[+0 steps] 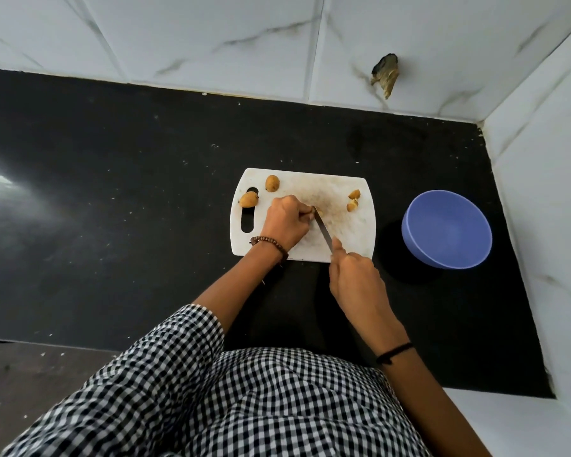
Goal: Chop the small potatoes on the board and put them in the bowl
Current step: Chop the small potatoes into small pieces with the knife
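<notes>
Checked shirt (244,407) sits lowest in my view. Above it my right hand (356,278) is curled round the knife (323,230), blade tip on a small tan potato (318,211) pinched by my left hand (287,222) on the white cutting board (343,239). Two whole potatoes (272,183) lie just left of that pinch and two cut pieces (352,205) right of the blade. The blue bowl (446,229) stands further right.

Black counter (112,199): white chopping board (343,232), blue bowl (446,229) just right, apart.
</notes>
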{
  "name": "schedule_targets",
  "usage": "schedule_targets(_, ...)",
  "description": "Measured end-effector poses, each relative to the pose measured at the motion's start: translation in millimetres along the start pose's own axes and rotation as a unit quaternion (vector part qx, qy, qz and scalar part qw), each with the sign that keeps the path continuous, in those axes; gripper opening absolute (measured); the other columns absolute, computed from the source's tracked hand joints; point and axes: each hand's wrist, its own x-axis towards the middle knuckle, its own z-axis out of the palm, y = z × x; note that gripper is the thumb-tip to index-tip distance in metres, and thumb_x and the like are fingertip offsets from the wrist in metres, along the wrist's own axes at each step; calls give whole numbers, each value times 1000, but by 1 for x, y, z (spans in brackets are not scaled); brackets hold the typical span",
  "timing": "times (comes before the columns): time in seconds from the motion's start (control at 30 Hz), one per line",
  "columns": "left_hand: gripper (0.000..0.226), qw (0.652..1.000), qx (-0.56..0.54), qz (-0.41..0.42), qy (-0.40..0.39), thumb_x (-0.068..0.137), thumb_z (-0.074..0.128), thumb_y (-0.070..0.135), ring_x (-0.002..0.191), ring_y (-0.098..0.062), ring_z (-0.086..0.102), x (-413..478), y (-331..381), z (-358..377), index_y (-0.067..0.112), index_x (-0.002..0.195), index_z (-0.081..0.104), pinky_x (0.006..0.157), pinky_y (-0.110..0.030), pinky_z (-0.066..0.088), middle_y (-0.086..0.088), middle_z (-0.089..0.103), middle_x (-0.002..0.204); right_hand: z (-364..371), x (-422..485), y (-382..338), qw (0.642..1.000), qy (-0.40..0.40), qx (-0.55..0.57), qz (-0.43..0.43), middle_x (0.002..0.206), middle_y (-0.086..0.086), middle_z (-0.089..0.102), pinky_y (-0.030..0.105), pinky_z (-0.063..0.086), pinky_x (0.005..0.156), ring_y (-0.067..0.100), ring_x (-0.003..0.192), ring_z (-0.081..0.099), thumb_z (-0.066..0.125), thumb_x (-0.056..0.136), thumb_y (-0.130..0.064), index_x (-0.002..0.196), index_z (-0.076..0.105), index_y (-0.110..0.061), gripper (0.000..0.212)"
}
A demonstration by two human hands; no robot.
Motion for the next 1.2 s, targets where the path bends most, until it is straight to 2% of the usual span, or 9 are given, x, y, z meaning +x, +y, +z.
schedule_targets(0.17, 15, 1000, -8, -2, -3, 86, 66, 8, 88, -18, 65, -2, 2, -2, 4, 99, 74, 78, -18, 48, -8, 72, 95, -22, -7, 1, 999, -23, 23, 18, 100, 10, 63, 43, 59, 76, 26, 86, 66, 43, 105, -24, 152, 36, -20, 48)
schedule_targets(0.33, 15, 1000, -11, 16, -5, 84, 68, 10, 84, -16, 66, 1, -3, -2, 7, 98, 74, 81, -25, 54, -6, 72, 92, -37, -15, 10, 992, 17, 124, 14, 79, -1, 60, 30, 56, 63, 14, 68, 63, 47, 103, -30, 148, 46, -21, 45)
schedule_targets(0.4, 17, 1000, -10, 15, -9, 83, 70, 13, 81, -14, 65, 2, -5, -1, 7, 99, 72, 80, -30, 56, -6, 71, 91, -38, -15, 13, 987, 26, 160, 23, 80, -3, 61, 24, 54, 61, 12, 67, 63, 51, 102, -30, 145, 49, -20, 44)
schedule_targets(0.47, 24, 1000, -3, 12, -12, 81, 73, 17, 80, -13, 64, 3, -5, 2, 9, 104, 70, 79, -28, 56, -5, 69, 92, -36, -11, 14, 984, 39, 172, 25, 82, -2, 63, 21, 50, 59, 11, 68, 62, 54, 101, -34, 129, 60, -19, 33)
schedule_targets(0.53, 27, 1000, 12, 10, -12, 80, 75, 20, 80, -14, 63, 5, -3, 4, 10, 105, 70, 78, -26, 55, -5, 66, 94, -32, 0, 16, 983, 53, 175, 24, 75, -3, 59, 20, 41, 53, 12, 64, 59, 57, 99, -36, 98, 60, -18, 18)
schedule_targets(0.63, 20, 999, 23, 12, -21, 82, 73, 20, 80, -14, 60, 9, -3, 4, 13, 100, 72, 76, -23, 52, -5, 63, 93, -22, 22, 16, 979, 61, 192, 35, 70, -1, 57, 25, 45, 52, 14, 62, 58, 61, 96, -33, 83, 56, -16, 23)
schedule_targets(0.8, 17, 999, 34, 29, -31, 84, 68, 10, 82, -18, 61, 10, -8, 1, 13, 100, 72, 78, -29, 53, -7, 62, 93, -8, 59, 10, 969, 85, 229, 20, 67, -7, 55, 15, 37, 51, 8, 60, 54, 65, 94, -28, 83, 57, -19, 17)
schedule_targets(1.0, 23, 1000, 11, 22, -10, 86, 64, 5, 88, -15, 64, 11, -14, -3, 8, 108, 69, 81, -19, 50, -7, 65, 101, 7, 91, 3, 962, 83, 258, 12, 74, -6, 60, 21, 45, 57, 8, 64, 57, 68, 92, -40, 97, 64, -18, 23)
schedule_targets(1.2, 24, 1000, -23, 9, -5, 84, 69, 9, 89, -12, 65, 12, -16, -6, 8, 107, 68, 85, -26, 54, -4, 69, 102, 9, 105, 4, 967, 90, 239, 0, 79, -3, 62, 17, 38, 53, 8, 64, 56, 67, 93, -36, 99, 64, -16, 21)
